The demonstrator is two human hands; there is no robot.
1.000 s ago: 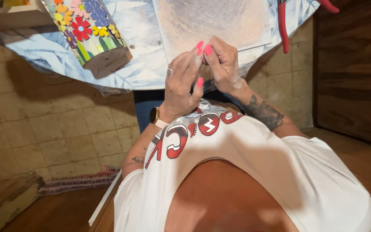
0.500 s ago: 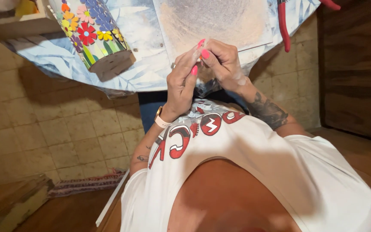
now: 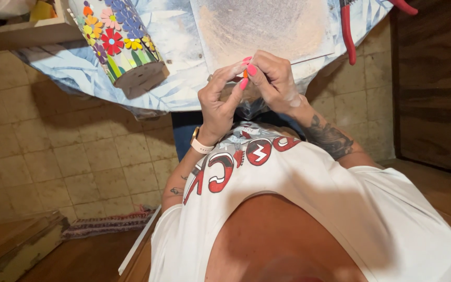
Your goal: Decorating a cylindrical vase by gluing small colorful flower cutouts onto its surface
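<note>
My left hand [image 3: 217, 102], with a watch at the wrist and a ring, and my right hand [image 3: 277, 83], with a tattooed forearm, meet fingertip to fingertip just over the table's near edge. Between the pink-nailed fingertips sits a tiny orange piece [image 3: 245, 74], mostly hidden; both hands pinch it. White dust coats the fingers. A cylindrical vase [image 3: 121, 42] covered in coloured flower mosaic lies tilted on the table to the left of my hands.
The round table wears a pale blue leaf-patterned cloth [image 3: 178, 78]. A dusty grey work board [image 3: 262, 26] lies just beyond my hands, and red-handled pliers [image 3: 346, 31] to its right. A dark wooden door [image 3: 434, 78] stands at right; a striped rug [image 3: 105, 224] and wooden planks [image 3: 11, 245] lie on the floor.
My hands have stayed together at the fingertips while curling a little closer over the small piece. The view has shifted slightly right and down.
</note>
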